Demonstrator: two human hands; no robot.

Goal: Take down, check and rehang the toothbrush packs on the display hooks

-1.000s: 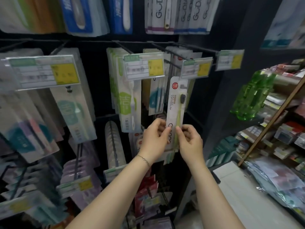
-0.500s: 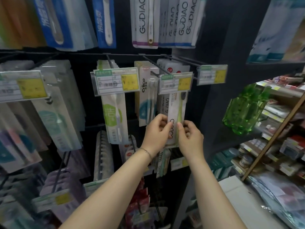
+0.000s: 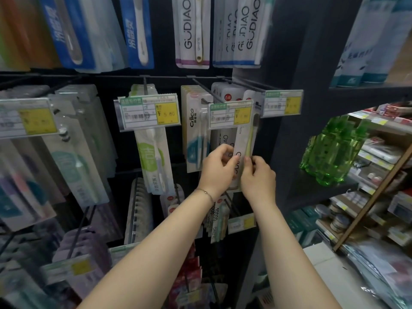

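Both hands pinch one white toothbrush pack [image 3: 243, 141] marked GUDIAO, with a yellow-green brush inside. My left hand [image 3: 217, 168] grips its lower left edge, my right hand [image 3: 258, 177] its lower right edge. The pack stands upright. Its top is hidden behind the price tag [image 3: 230, 114] at the tip of a black display hook [image 3: 207, 90]. More white packs [image 3: 225, 94] hang on the hooks behind it. Whether the pack's hole is on the hook I cannot tell.
A Cnice pack [image 3: 195, 130] hangs just left, a green-white pack [image 3: 153, 161] further left. GUDIAO packs [image 3: 192, 32] hang above. A black upright panel [image 3: 296, 108] stands right of the hooks. Green bottles [image 3: 330, 157] sit on the right shelf. Lower hooks [image 3: 218, 217] carry more packs.
Both hands have raised the pack up towards the hook. Its top, fully visible a second ago, now lies behind the price tag. The view has tilted upward.
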